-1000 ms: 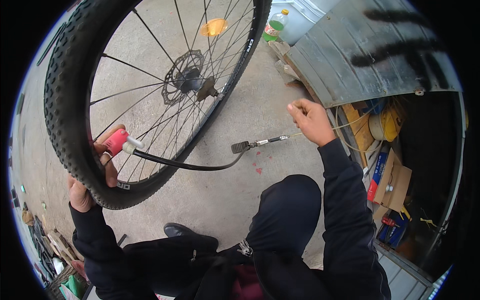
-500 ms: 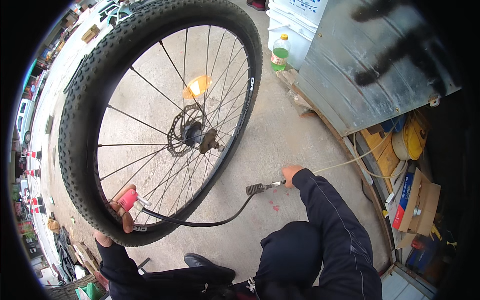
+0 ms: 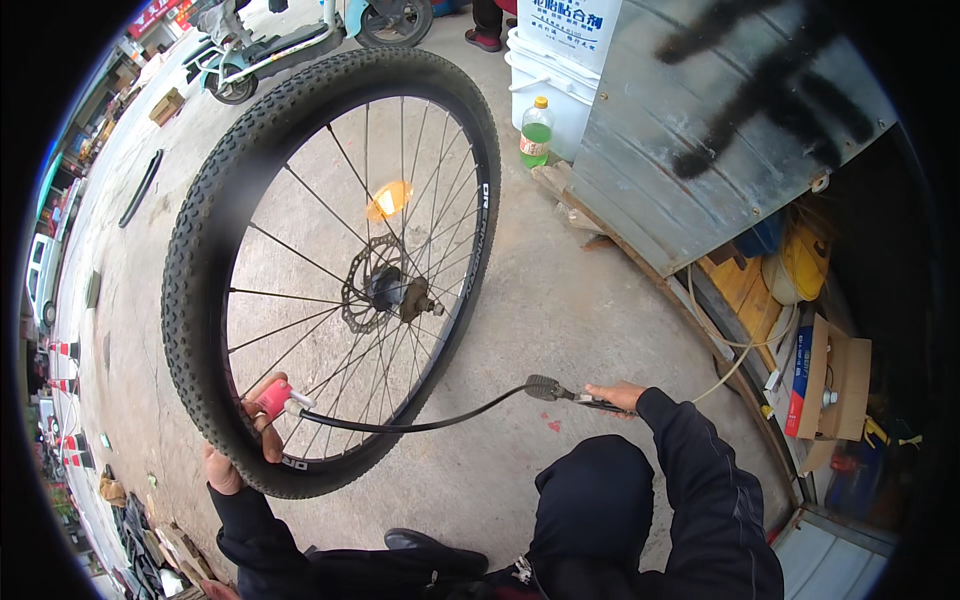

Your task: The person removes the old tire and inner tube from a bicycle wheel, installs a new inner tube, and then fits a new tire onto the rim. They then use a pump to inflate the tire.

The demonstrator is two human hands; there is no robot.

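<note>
A bicycle wheel with a knobby black tire (image 3: 197, 250), thin spokes and a brake disc (image 3: 357, 300) stands tilted at my left. My left hand (image 3: 268, 440) reaches around the tire near its bottom, its fingers closed on a pink air chuck (image 3: 272, 399) at the inner side of the rim. The valve is hidden. From the chuck a black hose (image 3: 430, 427) curves over to a tire inflator handle (image 3: 560, 391). My right hand (image 3: 622, 396) is closed around that handle, partly covering it. An orange reflector (image 3: 389, 200) sits among the spokes.
A green-filled bottle (image 3: 536, 133) stands by white buckets (image 3: 552, 85) ahead. At the right are a metal panel (image 3: 720, 120), a pale air line (image 3: 735, 345) and an open cardboard box (image 3: 838, 385). A scooter (image 3: 270, 45) and a person's shoe (image 3: 483, 39) are farther off.
My right hand and the inflator handle have moved right, and the hose is stretched flatter. The wheel sits slightly lower and smaller in view. My left hand stays on the chuck.
</note>
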